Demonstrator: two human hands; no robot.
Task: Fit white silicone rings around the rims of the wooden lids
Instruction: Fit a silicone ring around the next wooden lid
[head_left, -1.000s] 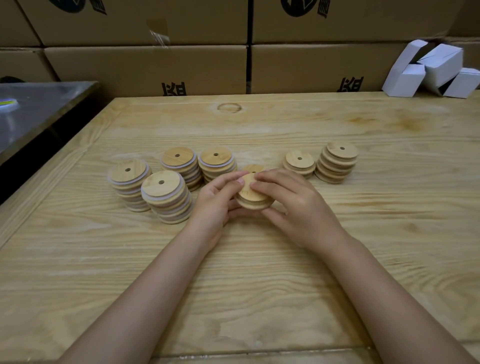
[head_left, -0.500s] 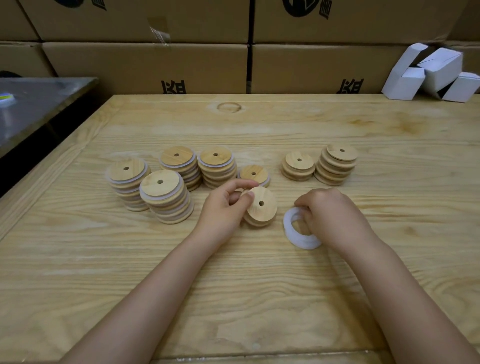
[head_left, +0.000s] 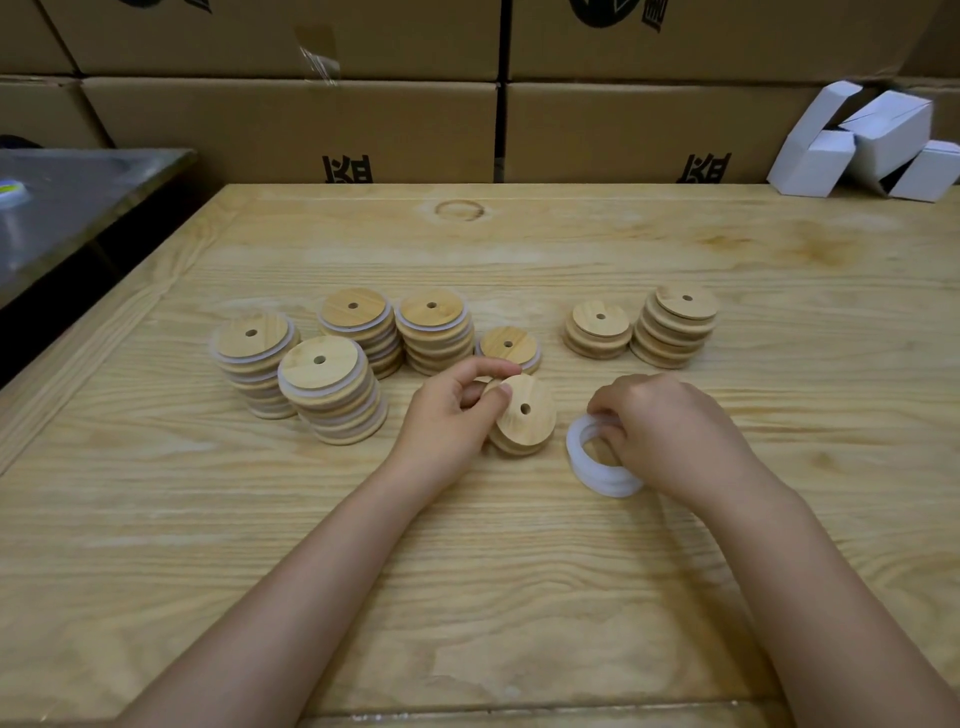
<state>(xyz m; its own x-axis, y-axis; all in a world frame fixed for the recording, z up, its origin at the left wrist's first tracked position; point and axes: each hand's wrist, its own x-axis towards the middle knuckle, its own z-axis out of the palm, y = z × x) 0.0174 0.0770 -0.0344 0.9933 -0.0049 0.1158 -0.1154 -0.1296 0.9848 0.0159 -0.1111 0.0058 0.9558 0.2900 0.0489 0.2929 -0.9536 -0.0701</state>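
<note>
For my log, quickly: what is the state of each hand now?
Left hand: holding a tilted wooden lid.
Right hand: gripping the white silicone rings.

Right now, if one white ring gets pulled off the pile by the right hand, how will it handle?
Probably floppy: the white silicone rings are thin bands, so one should sag. Likely very light: mostly open centre. Stacked flat under the right hand, neighbours may cling and drag along.

Ringed lid stacks (head_left: 332, 384) left, bare lid stacks (head_left: 641, 327) right, silicone rings (head_left: 597, 462) nearer front
</note>
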